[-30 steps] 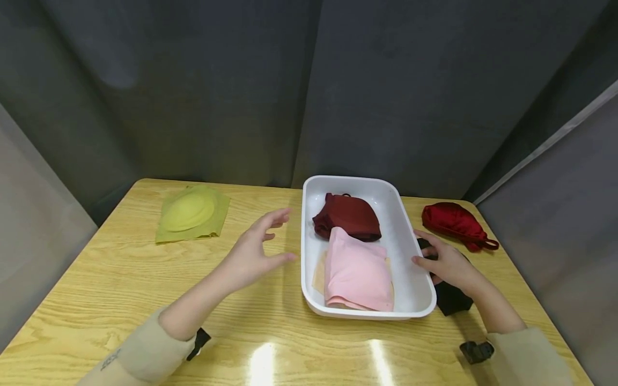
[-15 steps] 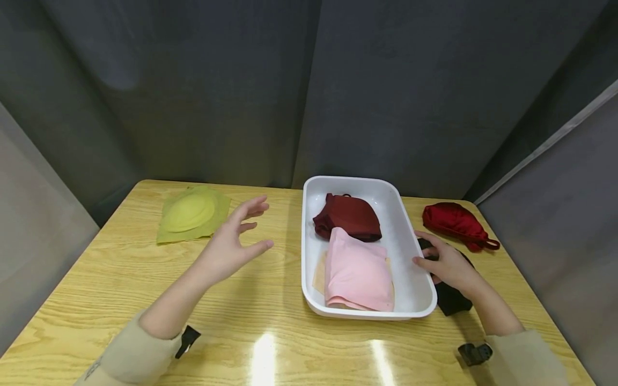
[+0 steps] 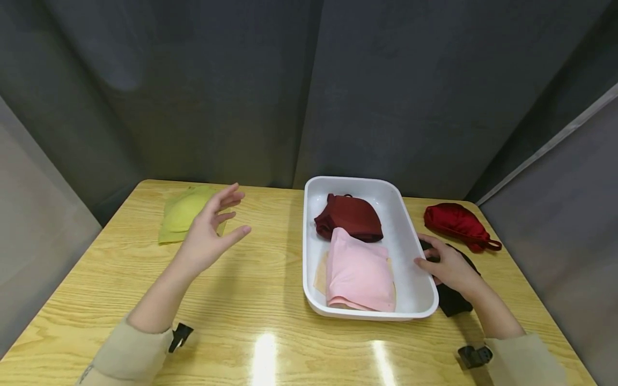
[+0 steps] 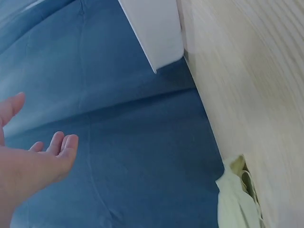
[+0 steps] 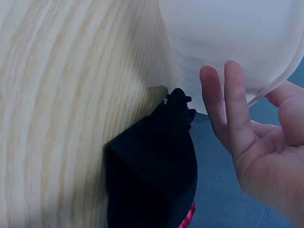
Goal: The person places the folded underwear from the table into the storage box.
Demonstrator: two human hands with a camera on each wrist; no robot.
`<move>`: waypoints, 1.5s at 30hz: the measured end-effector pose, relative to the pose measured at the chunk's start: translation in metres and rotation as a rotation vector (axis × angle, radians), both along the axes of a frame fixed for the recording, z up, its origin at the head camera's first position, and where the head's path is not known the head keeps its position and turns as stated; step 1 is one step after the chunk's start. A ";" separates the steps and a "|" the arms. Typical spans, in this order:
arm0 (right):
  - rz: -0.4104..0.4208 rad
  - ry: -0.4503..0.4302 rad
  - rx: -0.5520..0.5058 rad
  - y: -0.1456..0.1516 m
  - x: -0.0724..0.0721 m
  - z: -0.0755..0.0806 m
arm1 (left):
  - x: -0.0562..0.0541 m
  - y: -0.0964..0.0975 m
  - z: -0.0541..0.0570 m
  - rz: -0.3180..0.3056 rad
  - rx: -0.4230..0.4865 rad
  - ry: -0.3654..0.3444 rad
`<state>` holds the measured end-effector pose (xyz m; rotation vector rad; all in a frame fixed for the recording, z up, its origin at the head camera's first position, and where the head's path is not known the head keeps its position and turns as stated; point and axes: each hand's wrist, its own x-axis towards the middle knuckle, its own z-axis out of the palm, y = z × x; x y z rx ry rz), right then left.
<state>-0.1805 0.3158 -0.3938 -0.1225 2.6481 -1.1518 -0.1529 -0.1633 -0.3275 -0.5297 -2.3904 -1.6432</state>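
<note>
My left hand (image 3: 205, 236) hangs in the air left of the white plastic basin, fingers apart and holding nothing. In the head view it overlaps the right part of a folded yellow bra (image 3: 183, 212) lying at the back left. My right hand (image 3: 451, 265) grips the right rim of the basin (image 3: 374, 316), thumb over the edge and fingers along the outer wall. Inside the basin lie a folded dark red bra (image 3: 354, 214) and, nearer me, a pink one (image 3: 362, 273) on top of a beige piece (image 3: 321, 273). A black bra (image 5: 152, 166) lies just below the right hand, partly hidden by it in the head view.
A shiny red bra (image 3: 456, 220) with a loop lies at the table's back right corner. Dark curtains (image 3: 217, 96) rise behind the wooden table (image 3: 270, 284), and grey panels stand at both sides. Each wrist carries a small black camera mount.
My left hand has moved away from the basin's left side, leftward and a little back, until it overlaps the yellow bra. The right hand and the basin have stayed nearly still.
</note>
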 end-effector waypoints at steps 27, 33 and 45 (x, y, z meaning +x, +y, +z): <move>0.007 -0.007 -0.003 0.001 0.000 -0.002 | -0.033 -0.054 -0.029 0.205 0.025 0.018; 0.009 -0.011 -0.008 0.002 0.000 -0.003 | -0.043 -0.067 -0.038 0.257 -0.020 -0.012; 0.007 -0.021 -0.013 -0.002 0.000 -0.002 | -0.064 -0.097 -0.056 0.338 -0.114 -0.089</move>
